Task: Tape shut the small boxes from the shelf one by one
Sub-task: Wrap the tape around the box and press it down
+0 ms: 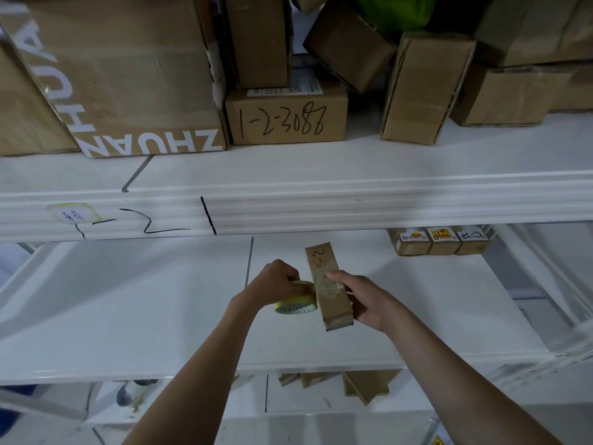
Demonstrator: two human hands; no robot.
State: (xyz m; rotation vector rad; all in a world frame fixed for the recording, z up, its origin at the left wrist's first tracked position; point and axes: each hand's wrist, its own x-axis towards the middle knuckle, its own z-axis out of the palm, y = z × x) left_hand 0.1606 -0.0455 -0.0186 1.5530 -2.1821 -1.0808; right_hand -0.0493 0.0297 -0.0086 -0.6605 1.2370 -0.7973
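over the white shelf [160,300] the right hand [365,300] grips a small box [330,297] while the left hand [276,281] holds the tape roll [296,303] against it; a loose grip could let the strip wrinkle or land crooked.

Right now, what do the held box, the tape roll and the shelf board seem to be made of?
Small box: brown cardboard, matte, creased, glossy clear tape over its middle. Tape roll: yellowish translucent plastic film, probably. Shelf board: smooth white, likely painted metal or laminate; unclear which.
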